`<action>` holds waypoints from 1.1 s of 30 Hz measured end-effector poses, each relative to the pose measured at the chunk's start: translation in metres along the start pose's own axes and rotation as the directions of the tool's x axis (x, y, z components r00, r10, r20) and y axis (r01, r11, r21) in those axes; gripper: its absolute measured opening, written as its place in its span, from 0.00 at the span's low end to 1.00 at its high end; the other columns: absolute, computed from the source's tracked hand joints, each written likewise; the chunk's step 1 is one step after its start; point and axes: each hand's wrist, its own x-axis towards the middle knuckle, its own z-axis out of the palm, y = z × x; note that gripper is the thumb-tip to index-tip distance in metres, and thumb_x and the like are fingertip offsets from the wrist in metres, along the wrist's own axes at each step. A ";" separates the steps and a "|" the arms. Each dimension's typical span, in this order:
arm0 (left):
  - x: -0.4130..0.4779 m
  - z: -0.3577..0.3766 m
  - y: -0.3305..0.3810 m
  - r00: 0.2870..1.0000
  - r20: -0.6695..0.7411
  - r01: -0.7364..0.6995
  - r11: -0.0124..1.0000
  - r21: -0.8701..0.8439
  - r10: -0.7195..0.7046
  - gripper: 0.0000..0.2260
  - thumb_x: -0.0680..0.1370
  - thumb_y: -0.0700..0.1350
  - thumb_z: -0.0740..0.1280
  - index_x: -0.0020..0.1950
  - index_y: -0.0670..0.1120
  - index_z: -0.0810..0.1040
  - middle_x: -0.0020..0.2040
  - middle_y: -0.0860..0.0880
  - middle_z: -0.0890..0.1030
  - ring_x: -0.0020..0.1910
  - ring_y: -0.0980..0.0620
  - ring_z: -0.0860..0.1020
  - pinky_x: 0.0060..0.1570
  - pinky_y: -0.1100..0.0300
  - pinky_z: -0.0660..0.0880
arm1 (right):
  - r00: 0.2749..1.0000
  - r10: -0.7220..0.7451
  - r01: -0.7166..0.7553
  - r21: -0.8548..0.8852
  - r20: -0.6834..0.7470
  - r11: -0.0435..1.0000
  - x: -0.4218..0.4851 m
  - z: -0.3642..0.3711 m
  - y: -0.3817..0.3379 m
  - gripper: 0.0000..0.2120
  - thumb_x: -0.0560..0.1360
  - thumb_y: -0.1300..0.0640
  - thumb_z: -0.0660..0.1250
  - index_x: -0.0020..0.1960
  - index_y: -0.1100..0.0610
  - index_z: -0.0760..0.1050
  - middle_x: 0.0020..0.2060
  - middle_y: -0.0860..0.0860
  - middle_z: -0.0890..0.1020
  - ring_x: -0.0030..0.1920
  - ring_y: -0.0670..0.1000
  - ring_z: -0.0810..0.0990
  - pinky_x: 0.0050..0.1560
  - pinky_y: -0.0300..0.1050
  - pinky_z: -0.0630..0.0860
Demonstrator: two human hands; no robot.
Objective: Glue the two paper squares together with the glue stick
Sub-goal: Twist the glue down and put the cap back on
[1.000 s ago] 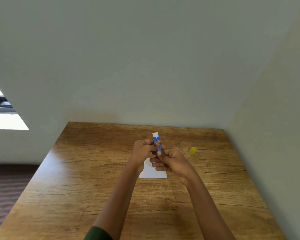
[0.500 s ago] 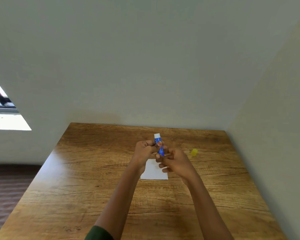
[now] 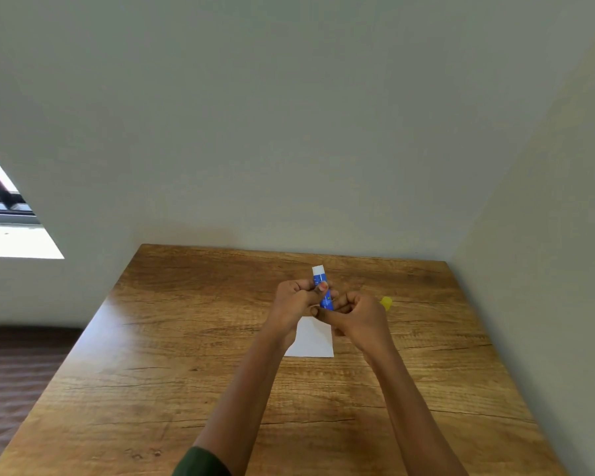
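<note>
White paper (image 3: 311,340) lies flat on the table (image 3: 186,372) nearest you; one square or two stacked, I cannot tell. Above it your left hand (image 3: 294,300) grips the glue stick (image 3: 322,285) nearly upright, while your right hand (image 3: 358,317) pinches its base, fingers (image 3: 340,304) curled. You seem to be winding glue out; next, lower the tip (image 3: 317,269) onto the paper. The blue label (image 3: 320,280) has print too small to read. Beyond, right, lies the yellow cap (image 3: 386,303).

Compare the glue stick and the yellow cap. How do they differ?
The glue stick is blue with a white end; the cap is yellow. The glue stick is long, the cap short. The left hand and right hand grip the glue stick; the cap lies alone on the table.
</note>
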 end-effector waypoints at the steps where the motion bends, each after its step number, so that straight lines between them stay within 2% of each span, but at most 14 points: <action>1: 0.000 0.000 0.001 1.000 0.001 -0.002 1.000 0.004 0.002 0.06 0.75 0.40 0.67 0.50 0.40 0.82 0.44 0.44 0.85 0.44 0.52 0.83 0.42 0.64 0.79 | 1.000 0.002 -0.002 0.007 0.024 1.000 -0.001 0.000 -0.001 0.17 0.63 0.52 0.78 0.45 0.61 0.79 0.36 0.53 0.82 0.35 0.48 0.81 0.34 0.42 0.80; 5: 0.001 -0.003 0.002 1.000 -0.011 -0.009 1.000 0.011 0.009 0.06 0.75 0.38 0.67 0.49 0.39 0.82 0.45 0.43 0.84 0.46 0.50 0.82 0.52 0.58 0.78 | 0.947 0.062 -0.107 0.129 0.315 0.986 -0.002 -0.007 -0.005 0.16 0.73 0.47 0.69 0.54 0.58 0.78 0.45 0.53 0.85 0.42 0.49 0.83 0.41 0.44 0.81; 8: 0.000 -0.004 0.002 0.999 -0.021 -0.024 0.999 0.023 0.025 0.06 0.76 0.39 0.67 0.49 0.39 0.82 0.46 0.42 0.84 0.47 0.50 0.81 0.51 0.60 0.76 | 0.911 0.063 -0.162 0.212 0.408 0.964 -0.002 -0.013 -0.005 0.13 0.77 0.51 0.63 0.55 0.58 0.79 0.48 0.55 0.85 0.44 0.49 0.84 0.44 0.43 0.81; 13: -0.002 -0.001 0.001 1.000 0.006 -0.028 0.999 0.038 0.028 0.05 0.75 0.40 0.68 0.46 0.40 0.82 0.42 0.45 0.85 0.45 0.52 0.82 0.53 0.59 0.76 | 0.956 0.043 -0.098 0.177 0.291 0.979 -0.001 -0.014 -0.003 0.04 0.73 0.58 0.70 0.47 0.57 0.82 0.41 0.55 0.85 0.40 0.48 0.83 0.42 0.40 0.79; 17: -0.002 0.000 0.000 1.000 0.000 -0.021 0.999 0.032 0.021 0.04 0.75 0.39 0.68 0.45 0.41 0.82 0.42 0.46 0.85 0.43 0.53 0.83 0.47 0.63 0.78 | 0.993 0.023 -0.029 0.048 0.116 0.998 -0.002 -0.009 -0.003 0.11 0.64 0.56 0.78 0.44 0.58 0.83 0.38 0.54 0.86 0.39 0.48 0.84 0.39 0.41 0.80; 20: -0.001 0.000 0.001 1.000 -0.004 -0.012 1.000 0.012 0.012 0.04 0.75 0.40 0.68 0.45 0.42 0.82 0.42 0.45 0.85 0.44 0.52 0.83 0.49 0.61 0.78 | 0.987 0.035 -0.045 0.063 0.154 0.997 -0.002 -0.008 -0.002 0.12 0.66 0.54 0.76 0.47 0.57 0.82 0.40 0.54 0.85 0.40 0.48 0.83 0.40 0.43 0.81; 23: 0.001 0.000 0.001 1.000 -0.011 -0.016 1.000 0.017 0.016 0.05 0.75 0.39 0.67 0.47 0.41 0.82 0.44 0.44 0.85 0.45 0.52 0.82 0.52 0.59 0.77 | 0.938 0.067 -0.121 0.143 0.339 0.982 -0.004 -0.013 -0.006 0.09 0.74 0.53 0.69 0.52 0.56 0.80 0.46 0.54 0.85 0.45 0.49 0.84 0.44 0.42 0.81; 25: 0.001 0.000 0.002 1.000 -0.007 -0.020 1.000 0.020 0.020 0.06 0.75 0.40 0.67 0.49 0.39 0.82 0.45 0.43 0.84 0.45 0.51 0.82 0.51 0.60 0.77 | 0.910 0.067 -0.147 0.168 0.409 0.975 -0.005 -0.015 -0.007 0.10 0.77 0.53 0.64 0.54 0.57 0.79 0.46 0.54 0.85 0.45 0.49 0.84 0.44 0.41 0.81; 27: 0.001 0.001 0.002 1.000 0.002 -0.027 0.999 0.018 0.027 0.06 0.76 0.40 0.67 0.49 0.39 0.82 0.44 0.43 0.84 0.44 0.52 0.82 0.49 0.62 0.77 | 0.920 0.061 -0.137 0.170 0.388 0.976 -0.004 -0.015 -0.008 0.09 0.77 0.55 0.64 0.51 0.58 0.80 0.43 0.54 0.85 0.41 0.47 0.83 0.43 0.38 0.80; 29: 0.000 0.002 0.003 1.000 0.005 -0.030 0.999 0.018 0.030 0.05 0.75 0.39 0.67 0.47 0.40 0.82 0.43 0.44 0.84 0.44 0.53 0.82 0.48 0.63 0.77 | 0.947 0.050 -0.109 0.171 0.319 0.979 -0.003 -0.015 -0.007 0.05 0.75 0.57 0.68 0.46 0.57 0.82 0.40 0.54 0.85 0.38 0.46 0.82 0.41 0.37 0.79; 31: 0.000 0.002 0.003 1.000 -0.001 -0.024 1.000 0.019 0.024 0.05 0.75 0.39 0.67 0.46 0.41 0.82 0.44 0.44 0.84 0.45 0.52 0.83 0.51 0.59 0.77 | 0.967 0.055 -0.096 0.158 0.247 0.983 -0.002 -0.013 -0.006 0.00 0.70 0.59 0.73 0.41 0.55 0.82 0.39 0.56 0.85 0.37 0.48 0.81 0.41 0.40 0.79; 33: 0.000 0.002 0.003 1.000 -0.008 -0.011 1.000 0.013 0.011 0.04 0.75 0.39 0.68 0.46 0.42 0.82 0.44 0.44 0.84 0.47 0.49 0.83 0.53 0.55 0.78 | 0.980 0.059 -0.083 0.121 0.191 0.989 -0.001 -0.011 -0.004 0.04 0.67 0.59 0.76 0.40 0.56 0.82 0.40 0.58 0.85 0.38 0.49 0.81 0.41 0.43 0.78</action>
